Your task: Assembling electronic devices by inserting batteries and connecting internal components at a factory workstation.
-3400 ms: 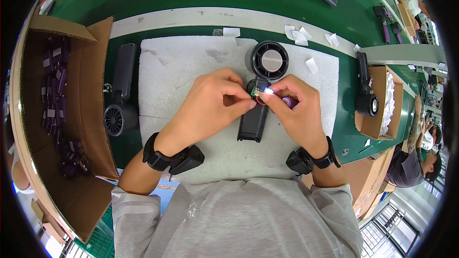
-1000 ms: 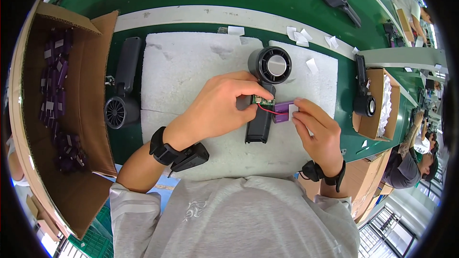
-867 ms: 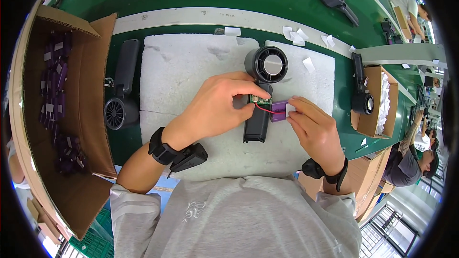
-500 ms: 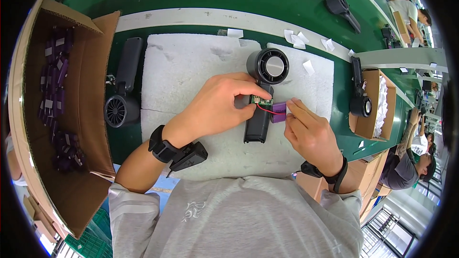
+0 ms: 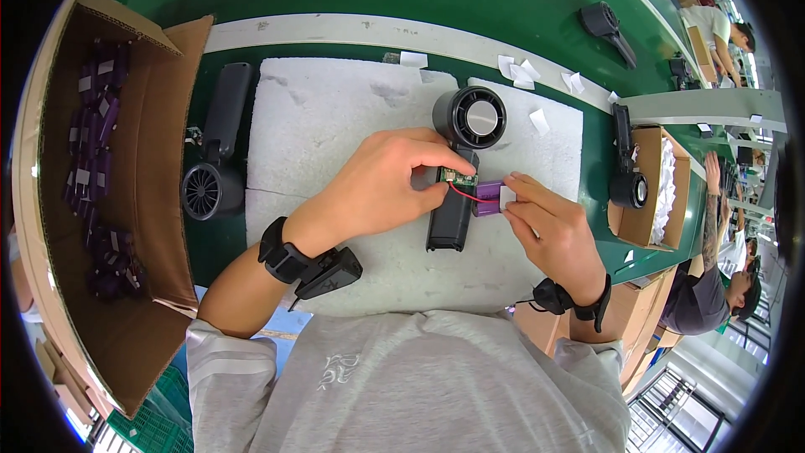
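A black handheld fan (image 5: pixel 447 222) lies on the white foam pad (image 5: pixel 335 101), its round head away from me. Over its handle, the thumb and index finger of my left hand (image 5: pixel 377 180) pinch a small green circuit board (image 5: pixel 462 177). Red wire runs from the board to a purple battery pack (image 5: pixel 486 200) just right of the handle. At the pack's right end, the fingertips of my right hand (image 5: pixel 555 231) close on it, beside a white patch (image 5: pixel 506 197) that looks like a label. The undersides of board and pack are hidden.
A cardboard box of purple battery packs (image 5: pixel 105 168) stands at left, beside another black fan (image 5: pixel 214 189). White paper slips (image 5: pixel 520 73) lie along the pale rail (image 5: pixel 352 32). At right, a fan (image 5: pixel 629 189) rests against a small carton (image 5: pixel 677 201). Co-workers sit farther right.
My right fingers have shifted slightly on the battery pack, and a white patch now shows at its end. My left hand stays put. Fans on the far green surface have moved slightly nearer.
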